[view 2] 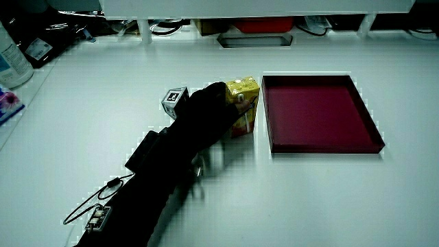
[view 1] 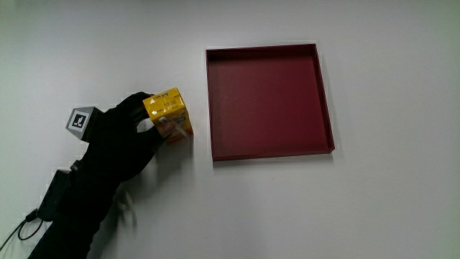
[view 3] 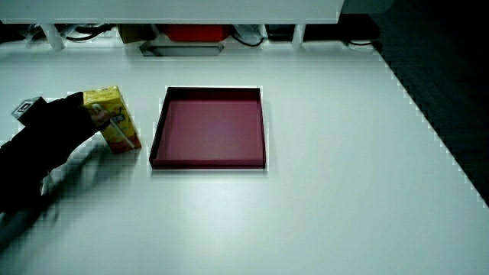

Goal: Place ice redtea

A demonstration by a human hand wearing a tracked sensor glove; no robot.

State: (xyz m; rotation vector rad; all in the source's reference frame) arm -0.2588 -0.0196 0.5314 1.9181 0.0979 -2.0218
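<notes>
A yellow ice red tea carton stands on the white table beside the dark red tray; both side views show the carton too. The black-gloved hand is wrapped around the carton, fingers curled on its top and side. The carton leans slightly in a side view. The patterned cube sits on the back of the hand. Nothing lies in the tray.
A black cable with a small box trails from the forearm near the table's edge closest to the person. A low partition with cables under it runs along the table. A white bottle stands at the table's edge.
</notes>
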